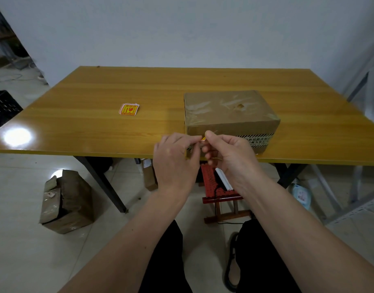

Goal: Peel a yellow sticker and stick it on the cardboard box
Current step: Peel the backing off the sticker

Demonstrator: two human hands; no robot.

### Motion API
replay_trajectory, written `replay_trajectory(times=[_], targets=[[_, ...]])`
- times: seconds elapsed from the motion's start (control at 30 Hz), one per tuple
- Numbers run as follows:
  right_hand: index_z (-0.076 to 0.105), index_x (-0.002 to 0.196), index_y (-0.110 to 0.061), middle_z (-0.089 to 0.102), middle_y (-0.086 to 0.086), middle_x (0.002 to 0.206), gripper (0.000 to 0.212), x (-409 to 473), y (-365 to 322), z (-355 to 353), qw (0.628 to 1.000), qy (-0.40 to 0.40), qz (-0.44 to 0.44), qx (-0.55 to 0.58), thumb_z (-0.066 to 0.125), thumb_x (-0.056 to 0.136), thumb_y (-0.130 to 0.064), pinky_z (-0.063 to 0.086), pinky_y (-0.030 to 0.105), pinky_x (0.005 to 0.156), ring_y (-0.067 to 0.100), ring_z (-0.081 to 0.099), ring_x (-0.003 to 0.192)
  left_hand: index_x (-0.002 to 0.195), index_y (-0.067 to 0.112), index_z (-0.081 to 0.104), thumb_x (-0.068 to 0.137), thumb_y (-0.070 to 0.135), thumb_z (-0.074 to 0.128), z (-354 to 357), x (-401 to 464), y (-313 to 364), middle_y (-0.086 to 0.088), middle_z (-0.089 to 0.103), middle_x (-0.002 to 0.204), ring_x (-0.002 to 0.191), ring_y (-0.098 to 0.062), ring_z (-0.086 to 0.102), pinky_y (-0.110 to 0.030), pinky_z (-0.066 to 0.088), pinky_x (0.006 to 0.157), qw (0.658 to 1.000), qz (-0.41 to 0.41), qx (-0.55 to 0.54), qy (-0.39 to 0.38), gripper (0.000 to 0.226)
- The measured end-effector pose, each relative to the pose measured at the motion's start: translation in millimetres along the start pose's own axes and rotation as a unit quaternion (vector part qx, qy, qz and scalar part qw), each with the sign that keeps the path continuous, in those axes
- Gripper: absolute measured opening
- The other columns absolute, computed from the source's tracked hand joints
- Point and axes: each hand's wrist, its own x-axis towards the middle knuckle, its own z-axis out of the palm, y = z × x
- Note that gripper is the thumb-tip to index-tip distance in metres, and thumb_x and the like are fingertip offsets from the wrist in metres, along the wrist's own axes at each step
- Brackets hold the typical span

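Box: a taped cardboard box (230, 115) sits on the tabletop (97, 92), close to its near edge.
Sticker: a small yellow sticker (203, 138) shows only as a sliver between the fingertips, just in front of the box's near face.
Left hand: the left hand (175, 159) pinches the sticker's left side, fingers closed.
Right hand: the right hand (228, 155) pinches its right side, thumb up, fingers curled shut.
Stack: a stack (129, 109) of yellow stickers lies left of the box, well apart.

Single head-worn view, looking forward and down, close over the table (97, 92), wide angle
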Motion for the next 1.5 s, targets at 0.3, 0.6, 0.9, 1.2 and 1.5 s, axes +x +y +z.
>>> replay_trajectory(times=[0.3,0.6,0.9,1.2,1.5], targets=[[0.069,0.068,-0.01,0.062,0.006,0.067,0.018,2,3,0,1.0,0.005,-0.02,-0.018,0.065,0.085,-0.008,0.046,0.021,0.052,0.011,0.054,0.059,0.088,0.022,0.075,0.078,0.018,0.071,2,0,2,0.003,0.07,0.083,0.078,-0.016,0.061,-0.03,0.042,0.075,1.0,-0.021,-0.007,-0.009,0.011],[0.072,0.081,-0.007,0.065,0.008,0.072,0.008,2,0,-3,0.999,0.004,-0.031,-0.034,0.07,0.079,0.0,0.048,0.021,0.055,0.01,0.058,0.062,0.091,0.024,0.076,0.08,0.024,0.071,1,6,4,0.005,0.068,0.081,0.075,-0.01,0.054,-0.029,0.044,0.071,1.0,-0.024,0.0,0.001,0.012],[0.07,0.076,-0.007,0.064,0.005,0.065,0.005,3,-7,1,0.998,0.044,-0.04,-0.033,0.07,0.081,-0.007,0.05,0.024,0.058,0.01,0.057,0.058,0.088,0.026,0.075,0.078,0.026,0.071,3,6,7,0.008,0.062,0.076,0.071,-0.007,0.046,-0.026,0.038,0.075,0.999,-0.009,0.037,-0.001,0.011],[0.071,0.077,-0.008,0.067,0.011,0.072,0.007,0,-3,-3,0.997,0.035,-0.045,-0.047,0.068,0.083,-0.007,0.051,0.031,0.066,0.017,0.06,0.067,0.084,0.026,0.075,0.078,0.026,0.071,5,2,11,0.009,0.063,0.077,0.071,-0.007,0.051,-0.028,0.041,0.076,0.999,-0.037,0.008,-0.01,0.007],[0.069,0.068,-0.014,0.068,0.001,0.063,0.014,-3,-7,-2,0.999,0.031,-0.025,-0.004,0.071,0.082,-0.019,0.05,0.033,0.066,0.017,0.061,0.066,0.087,0.026,0.075,0.076,0.023,0.071,6,2,10,0.009,0.062,0.077,0.071,-0.004,0.045,-0.029,0.04,0.078,0.999,-0.023,0.02,-0.013,0.011]])
